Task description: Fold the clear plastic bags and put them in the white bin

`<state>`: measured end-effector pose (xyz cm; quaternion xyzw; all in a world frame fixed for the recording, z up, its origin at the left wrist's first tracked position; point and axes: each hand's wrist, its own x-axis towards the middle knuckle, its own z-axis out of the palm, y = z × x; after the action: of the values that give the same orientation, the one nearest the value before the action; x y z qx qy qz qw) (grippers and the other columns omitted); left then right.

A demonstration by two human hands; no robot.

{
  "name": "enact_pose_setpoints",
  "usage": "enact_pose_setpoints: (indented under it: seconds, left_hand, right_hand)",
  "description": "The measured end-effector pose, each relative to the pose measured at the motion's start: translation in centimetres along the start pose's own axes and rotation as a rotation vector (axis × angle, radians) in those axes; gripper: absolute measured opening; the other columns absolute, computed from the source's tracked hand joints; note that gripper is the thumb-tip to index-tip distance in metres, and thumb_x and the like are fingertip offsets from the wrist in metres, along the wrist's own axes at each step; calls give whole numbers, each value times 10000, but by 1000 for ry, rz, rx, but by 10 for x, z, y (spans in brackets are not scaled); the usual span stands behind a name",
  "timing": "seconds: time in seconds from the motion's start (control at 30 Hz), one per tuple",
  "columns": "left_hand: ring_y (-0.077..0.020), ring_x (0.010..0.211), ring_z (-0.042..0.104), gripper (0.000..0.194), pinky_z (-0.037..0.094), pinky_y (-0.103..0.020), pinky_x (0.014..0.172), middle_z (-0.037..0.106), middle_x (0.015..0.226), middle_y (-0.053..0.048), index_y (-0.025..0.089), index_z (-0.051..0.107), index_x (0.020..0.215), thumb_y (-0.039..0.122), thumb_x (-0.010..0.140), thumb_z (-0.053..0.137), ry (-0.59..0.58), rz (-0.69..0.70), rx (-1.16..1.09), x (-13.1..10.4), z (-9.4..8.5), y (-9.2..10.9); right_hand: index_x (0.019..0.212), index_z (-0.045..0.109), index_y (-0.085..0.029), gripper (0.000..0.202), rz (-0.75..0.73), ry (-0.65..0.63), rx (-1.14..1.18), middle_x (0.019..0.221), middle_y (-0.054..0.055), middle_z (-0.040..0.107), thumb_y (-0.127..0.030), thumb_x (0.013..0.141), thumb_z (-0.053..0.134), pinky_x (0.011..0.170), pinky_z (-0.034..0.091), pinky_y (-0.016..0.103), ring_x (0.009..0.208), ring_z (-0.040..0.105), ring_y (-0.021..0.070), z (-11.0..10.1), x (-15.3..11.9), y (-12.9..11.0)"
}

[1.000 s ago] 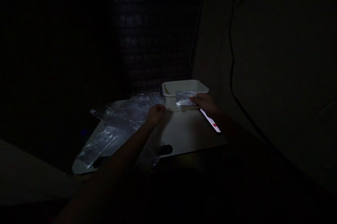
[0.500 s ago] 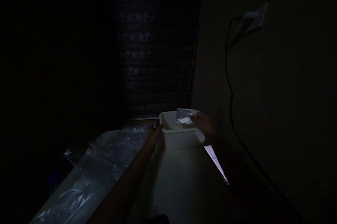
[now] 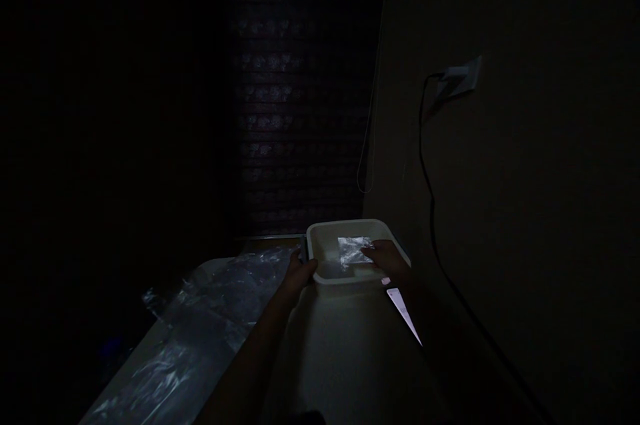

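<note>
In the dim head view, a white plastic bin (image 3: 345, 280) stands at the far end of the white table. My left hand (image 3: 299, 273) grips its left side, with the thumb at the rim and the other fingers mostly hidden. My right hand (image 3: 389, 257) pinches a small, shiny clear plastic packet (image 3: 353, 250) over the bin's opening. Whether the packet holds anything is too dark to see. A narrow grey object (image 3: 303, 249) shows beside my left fingers; its kind is unclear.
Crumpled clear plastic sheeting (image 3: 200, 332) covers the table's left part. A lit phone (image 3: 404, 313) lies by my right forearm, partly hidden. On the right wall, a black cable (image 3: 431, 212) hangs from a plugged outlet (image 3: 461, 77). A dark blind (image 3: 295, 112) is behind.
The packet has moved lower, into or over the bin's opening, with my right hand. More of the bin's inside shows and less of its front wall. The view has shifted upward.
</note>
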<state>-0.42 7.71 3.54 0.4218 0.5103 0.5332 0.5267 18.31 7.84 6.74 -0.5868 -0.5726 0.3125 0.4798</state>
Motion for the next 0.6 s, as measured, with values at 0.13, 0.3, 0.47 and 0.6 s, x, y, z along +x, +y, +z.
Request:
enact_pose_setpoints:
  seconds: [0.13, 0.3, 0.47, 0.6]
  left_hand:
    - [-130, 629, 574, 556, 464, -229, 510, 558, 906, -64, 201, 308, 1133, 146, 621, 516, -138, 53, 41, -5, -5, 3]
    - [-125, 617, 576, 591, 467, -236, 498, 547, 947, -56, 214, 305, 1138, 115, 591, 505, -256, 91, 113, -11, -9, 7]
    - [-133, 666, 569, 638, 472, -230, 517, 526, 986, -72, 200, 286, 1164, 91, 571, 496, -285, 69, 144, -15, -8, 13]
    - [-130, 669, 557, 664, 467, -220, 510, 513, 999, -84, 188, 266, 1182, 92, 566, 495, -285, 75, 165, -15, -9, 12]
  right_hand:
    - [354, 383, -173, 231, -71, 10, -164, 348, -61, 325, -210, 526, 532, 396, 232, 211, 385, 339, 65, 9, 9, 5]
    - [382, 443, -149, 151, -94, -150, -164, 363, -57, 388, -170, 491, 546, 422, 283, 195, 413, 392, 64, 22, 13, 10]
    - [450, 456, -151, 136, -4, -171, -240, 421, -50, 443, -120, 448, 589, 405, 327, 193, 421, 449, 79, 32, 13, 23]
    - [560, 505, -155, 149, 24, -121, -303, 513, -30, 508, -101, 456, 596, 404, 354, 189, 459, 495, 91, 37, 15, 32]
